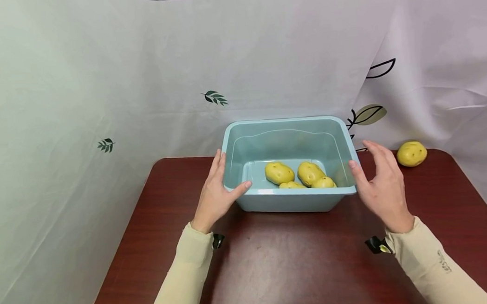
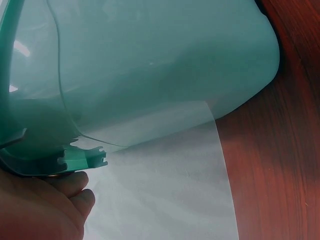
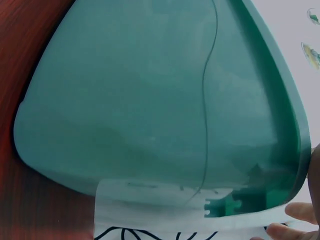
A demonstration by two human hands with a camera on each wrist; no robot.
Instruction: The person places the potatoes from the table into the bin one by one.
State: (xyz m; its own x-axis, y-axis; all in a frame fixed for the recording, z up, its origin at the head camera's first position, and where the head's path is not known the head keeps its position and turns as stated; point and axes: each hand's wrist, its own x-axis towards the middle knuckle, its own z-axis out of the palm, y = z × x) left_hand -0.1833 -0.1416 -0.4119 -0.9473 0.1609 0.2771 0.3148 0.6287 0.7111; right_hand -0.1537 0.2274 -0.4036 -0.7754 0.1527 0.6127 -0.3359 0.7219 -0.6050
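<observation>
A light blue plastic bin (image 1: 290, 201) stands on the table near its back edge, with several yellow potatoes (image 1: 279, 173) on its floor. At its left side is my left hand (image 1: 216, 196), fingers straight along the outer wall and thumb over the front left corner. In the left wrist view, its fingertips (image 2: 82, 200) lie by the rim's underside. My right hand (image 1: 383, 191) is spread beside the right wall, its thumb tip at the rim and its other fingers apart from the bin. The right wrist view shows a few of those fingers (image 3: 300, 212) near the rim's corner.
Another potato (image 1: 412, 154) lies on the dark red-brown table (image 1: 284, 265) at the back right, beyond my right hand. A pale cloth with leaf prints (image 1: 215, 98) hangs behind the table and along its sides. The bin stands close to this cloth.
</observation>
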